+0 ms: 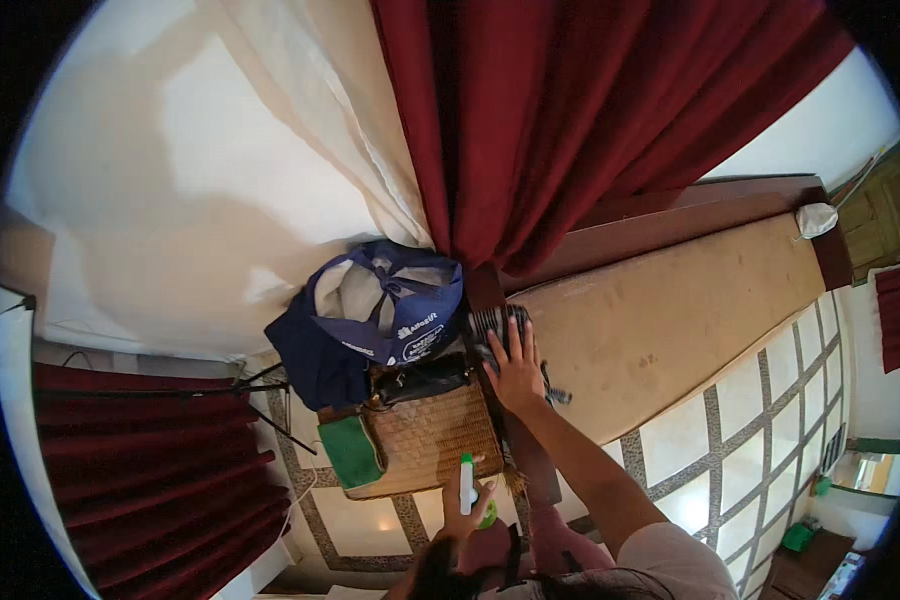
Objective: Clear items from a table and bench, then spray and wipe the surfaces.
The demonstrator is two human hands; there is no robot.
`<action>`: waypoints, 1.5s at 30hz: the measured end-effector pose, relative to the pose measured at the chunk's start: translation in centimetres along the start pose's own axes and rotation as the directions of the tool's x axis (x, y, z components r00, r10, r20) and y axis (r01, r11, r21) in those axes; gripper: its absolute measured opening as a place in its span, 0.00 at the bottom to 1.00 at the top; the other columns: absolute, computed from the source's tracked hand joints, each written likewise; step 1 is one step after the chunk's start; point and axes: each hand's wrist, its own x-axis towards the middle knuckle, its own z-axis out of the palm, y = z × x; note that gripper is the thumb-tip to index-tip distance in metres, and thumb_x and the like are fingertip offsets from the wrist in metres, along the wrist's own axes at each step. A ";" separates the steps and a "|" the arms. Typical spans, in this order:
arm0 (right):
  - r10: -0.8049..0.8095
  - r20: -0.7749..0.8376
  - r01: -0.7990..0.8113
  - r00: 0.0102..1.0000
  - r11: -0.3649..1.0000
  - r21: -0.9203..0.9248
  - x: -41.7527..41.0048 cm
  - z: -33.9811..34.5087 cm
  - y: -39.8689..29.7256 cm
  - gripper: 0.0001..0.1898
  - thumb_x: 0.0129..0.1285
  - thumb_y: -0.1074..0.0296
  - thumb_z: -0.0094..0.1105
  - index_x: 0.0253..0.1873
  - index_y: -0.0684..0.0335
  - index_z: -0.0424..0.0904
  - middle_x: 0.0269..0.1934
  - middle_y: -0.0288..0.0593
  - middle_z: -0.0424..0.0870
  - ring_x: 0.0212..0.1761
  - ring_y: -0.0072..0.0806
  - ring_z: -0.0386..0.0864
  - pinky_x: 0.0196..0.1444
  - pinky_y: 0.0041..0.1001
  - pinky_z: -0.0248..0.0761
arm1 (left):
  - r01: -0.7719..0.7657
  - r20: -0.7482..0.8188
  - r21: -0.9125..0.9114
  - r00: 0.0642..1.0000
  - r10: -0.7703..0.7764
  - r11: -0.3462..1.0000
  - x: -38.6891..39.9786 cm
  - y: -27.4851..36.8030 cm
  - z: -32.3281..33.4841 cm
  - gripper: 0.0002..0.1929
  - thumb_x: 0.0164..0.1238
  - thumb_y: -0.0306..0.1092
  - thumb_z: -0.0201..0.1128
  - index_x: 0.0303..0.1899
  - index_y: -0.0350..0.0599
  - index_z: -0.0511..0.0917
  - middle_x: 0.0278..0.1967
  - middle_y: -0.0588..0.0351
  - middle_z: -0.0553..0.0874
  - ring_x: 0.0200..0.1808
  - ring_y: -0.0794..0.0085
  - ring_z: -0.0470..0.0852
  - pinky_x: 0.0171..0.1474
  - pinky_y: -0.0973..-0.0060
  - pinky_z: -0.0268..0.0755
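Note:
My left hand is wrapped around a spray bottle with a white and green trigger head. Part of its light green body shows below my thumb. My right hand lies flat, fingers spread, on a dark striped cloth. That cloth rests over the dark wooden armrest of a long bench, and a crumpled end of it hangs out beside my wrist. My palm hides part of the cloth.
Left of the armrest stands a woven table bearing a green pouch, a black bag and a stuffed blue bag. A tan bench cushion stretches right. Red curtains hang behind. A black tripod stands left.

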 end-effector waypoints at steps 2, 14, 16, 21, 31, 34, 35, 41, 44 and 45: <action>0.014 -0.052 -0.014 0.999 1.000 0.005 5.1 0.2 0.1 0.32 0.73 0.46 0.40 0.77 0.48 0.48 0.78 0.49 0.37 0.79 0.53 0.37 0.75 0.48 0.43 | 0.089 0.033 -0.036 0.996 -0.088 0.995 1.2 -0.5 0.1 0.25 0.67 0.33 0.65 0.62 0.39 0.68 0.52 0.50 0.81 0.30 0.81 0.78 0.38 0.73 0.75; -0.017 0.015 0.017 1.000 1.000 -0.005 16.8 1.0 1.4 0.32 0.67 0.50 0.48 0.73 0.57 0.58 0.72 0.49 0.56 0.73 0.43 0.53 0.73 0.46 0.48 | -0.025 0.011 -0.012 1.000 0.025 1.000 3.8 -2.0 -0.2 0.25 0.60 0.26 0.67 0.59 0.38 0.70 0.48 0.54 0.79 0.29 0.80 0.75 0.39 0.78 0.70; -0.051 -0.057 0.051 0.997 0.999 0.001 15.4 1.0 1.6 0.31 0.69 0.49 0.45 0.72 0.58 0.60 0.74 0.49 0.51 0.75 0.43 0.50 0.74 0.43 0.47 | -0.045 0.032 -0.077 0.998 0.048 0.996 2.1 -2.4 -0.2 0.23 0.59 0.21 0.66 0.56 0.40 0.69 0.57 0.50 0.75 0.29 0.79 0.78 0.39 0.77 0.72; -0.136 0.014 0.136 0.991 0.988 -0.075 6.3 0.1 1.1 0.31 0.73 0.47 0.39 0.74 0.56 0.55 0.77 0.48 0.41 0.79 0.43 0.39 0.76 0.44 0.42 | -0.037 0.074 -0.041 0.996 0.040 0.998 -2.4 -3.4 -0.8 0.24 0.57 0.18 0.65 0.55 0.40 0.68 0.57 0.48 0.75 0.29 0.80 0.78 0.33 0.79 0.72; -0.280 0.157 0.250 0.947 0.950 0.187 -12.1 0.4 3.0 0.28 0.74 0.53 0.41 0.76 0.45 0.51 0.78 0.45 0.38 0.80 0.44 0.35 0.74 0.52 0.46 | -0.078 -0.062 0.062 0.995 0.082 0.995 -7.6 -4.7 2.5 0.24 0.57 0.17 0.63 0.56 0.40 0.67 0.55 0.47 0.75 0.29 0.78 0.77 0.36 0.78 0.72; -0.254 0.062 0.247 0.965 0.963 0.107 -8.2 0.6 3.0 0.28 0.75 0.54 0.41 0.76 0.45 0.51 0.78 0.44 0.39 0.80 0.43 0.36 0.74 0.51 0.47 | -0.048 -0.148 -0.073 0.988 0.036 0.996 -8.9 -4.0 4.7 0.24 0.56 0.15 0.63 0.55 0.39 0.67 0.56 0.46 0.75 0.41 0.72 0.79 0.41 0.78 0.74; -0.239 0.037 0.234 0.970 0.967 0.102 -6.3 0.9 3.3 0.27 0.75 0.54 0.40 0.76 0.45 0.51 0.78 0.44 0.39 0.80 0.43 0.36 0.74 0.50 0.47 | -0.039 -0.153 -0.070 0.988 0.028 0.997 -9.6 -4.1 5.4 0.24 0.56 0.15 0.63 0.55 0.39 0.67 0.56 0.46 0.75 0.41 0.72 0.79 0.41 0.78 0.74; -0.247 -0.174 0.273 0.953 0.951 0.144 -3.3 2.6 3.4 0.27 0.72 0.56 0.45 0.74 0.45 0.57 0.77 0.47 0.43 0.79 0.49 0.40 0.76 0.43 0.47 | 0.027 -0.156 -0.004 0.987 -0.027 1.000 -13.7 -4.9 7.0 0.25 0.54 0.17 0.64 0.54 0.41 0.67 0.56 0.48 0.75 0.44 0.73 0.78 0.41 0.78 0.73; -0.186 -0.186 0.211 0.965 0.969 0.127 -5.4 3.0 2.9 0.28 0.72 0.59 0.47 0.74 0.45 0.56 0.77 0.47 0.42 0.78 0.50 0.42 0.75 0.41 0.52 | -0.001 -0.135 -0.022 0.991 -0.002 1.000 -15.2 -5.8 7.0 0.24 0.55 0.18 0.64 0.54 0.41 0.67 0.56 0.48 0.76 0.41 0.75 0.78 0.38 0.79 0.72; -0.144 -0.150 0.180 0.978 0.950 0.257 -6.7 3.2 3.2 0.28 0.71 0.62 0.48 0.74 0.46 0.56 0.77 0.48 0.42 0.77 0.51 0.45 0.72 0.42 0.56 | -0.002 -0.134 -0.024 0.991 -0.001 1.000 -15.5 -5.6 7.0 0.24 0.55 0.18 0.64 0.54 0.41 0.67 0.56 0.48 0.76 0.41 0.75 0.78 0.38 0.79 0.72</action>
